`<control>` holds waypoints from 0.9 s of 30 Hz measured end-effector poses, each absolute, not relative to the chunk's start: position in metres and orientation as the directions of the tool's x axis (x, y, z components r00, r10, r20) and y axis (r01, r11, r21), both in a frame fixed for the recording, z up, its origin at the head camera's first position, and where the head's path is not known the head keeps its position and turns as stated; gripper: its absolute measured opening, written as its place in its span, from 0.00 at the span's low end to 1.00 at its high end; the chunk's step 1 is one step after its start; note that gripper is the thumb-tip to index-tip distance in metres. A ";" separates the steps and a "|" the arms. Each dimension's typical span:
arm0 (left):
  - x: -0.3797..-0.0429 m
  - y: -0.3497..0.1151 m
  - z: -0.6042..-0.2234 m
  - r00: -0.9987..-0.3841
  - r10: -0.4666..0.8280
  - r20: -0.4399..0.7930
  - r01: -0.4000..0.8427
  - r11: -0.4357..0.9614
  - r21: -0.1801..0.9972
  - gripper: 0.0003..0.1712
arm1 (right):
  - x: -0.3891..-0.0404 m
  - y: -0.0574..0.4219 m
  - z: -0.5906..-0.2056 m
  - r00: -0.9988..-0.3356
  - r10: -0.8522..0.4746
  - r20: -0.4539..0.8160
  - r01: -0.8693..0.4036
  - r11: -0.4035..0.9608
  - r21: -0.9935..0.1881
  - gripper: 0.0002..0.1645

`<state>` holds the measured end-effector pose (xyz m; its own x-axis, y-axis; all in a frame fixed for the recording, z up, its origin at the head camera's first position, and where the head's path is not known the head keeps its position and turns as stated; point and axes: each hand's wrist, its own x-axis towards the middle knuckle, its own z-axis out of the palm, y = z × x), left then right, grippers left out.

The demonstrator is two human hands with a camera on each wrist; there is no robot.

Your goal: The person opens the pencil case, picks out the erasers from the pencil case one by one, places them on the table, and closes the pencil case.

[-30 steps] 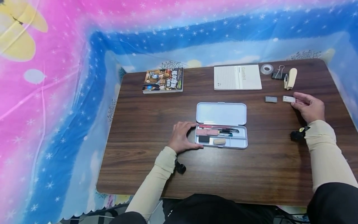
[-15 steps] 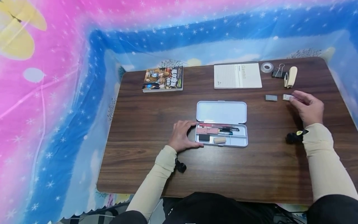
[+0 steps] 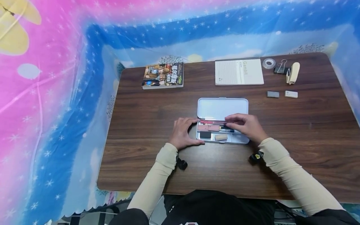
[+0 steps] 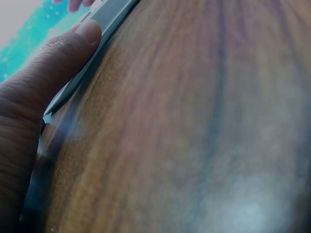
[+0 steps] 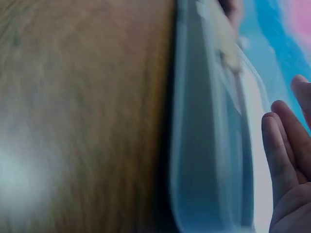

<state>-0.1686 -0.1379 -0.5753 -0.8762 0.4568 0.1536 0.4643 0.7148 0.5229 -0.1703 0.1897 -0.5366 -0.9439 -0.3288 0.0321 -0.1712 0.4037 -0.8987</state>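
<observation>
An open white pencil case lies on the table with its lid folded back. Inside it are a red pen, a wide pink item, dark pens, a black block and a beige eraser. My left hand holds the case's left end, thumb on the near edge, fingers at the far corner. Over the right half hovers my right hand, its fingertips near the dark pens; whether they touch is unclear. The right wrist view shows fairly straight fingers with nothing seen between them.
Right of the case lie a grey block and a white block. Behind them are a stapler, a binder clip and a tape roll. A notepad and a comic book lie along the back.
My right hand has left the white block, which stays on the table, and has moved left and nearer, over the pencil case. My left hand keeps its place on the case.
</observation>
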 end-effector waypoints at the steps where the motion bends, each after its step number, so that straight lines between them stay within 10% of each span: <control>1: -0.169 -0.138 -0.575 -0.875 0.458 0.156 0.467 0.713 0.522 0.58 | -0.170 0.184 -0.538 -0.933 -0.358 0.040 -0.201 0.424 -0.883 0.15; 14: -0.171 -0.137 -0.574 -0.876 0.458 0.150 0.461 0.708 0.535 0.58 | -0.175 0.156 -0.551 -0.884 -0.455 0.105 -0.370 0.545 -0.753 0.17; 27: -0.169 -0.137 -0.575 -0.878 0.455 0.149 0.460 0.716 0.525 0.58 | -0.171 0.163 -0.551 -0.914 -0.406 -0.001 -0.189 0.427 -0.884 0.16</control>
